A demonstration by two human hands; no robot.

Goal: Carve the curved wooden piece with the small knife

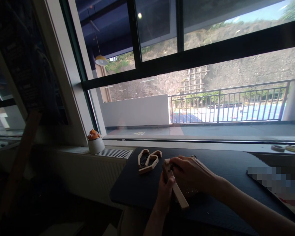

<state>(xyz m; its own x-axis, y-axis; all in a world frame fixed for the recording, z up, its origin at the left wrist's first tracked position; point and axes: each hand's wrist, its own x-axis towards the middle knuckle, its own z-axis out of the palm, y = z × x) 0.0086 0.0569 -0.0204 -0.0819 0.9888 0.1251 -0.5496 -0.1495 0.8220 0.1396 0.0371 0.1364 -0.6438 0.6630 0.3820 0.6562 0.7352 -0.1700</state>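
Observation:
My left hand (165,190) is wrapped round a pale wooden bar (180,195), which slants down to the right above the dark table (127,183). Near the bar's upper end, the fingers of my right hand (184,167) pinch a small dark item (171,166), too small and shadowed to name. Left of my hands lie several curved wooden pieces (149,162) shaped like hooks, with small dark bits (144,160) among them. Partly behind my right hand sits a brownish, crinkled-looking thing (190,190), mostly hidden.
Beyond the table runs a window sill (211,147) with rolls of tape (277,148) at the right. A white pot with an orange top (95,142) stands on the radiator (88,173) at left. A flat, blurred-out object (275,186) lies on the table's right side.

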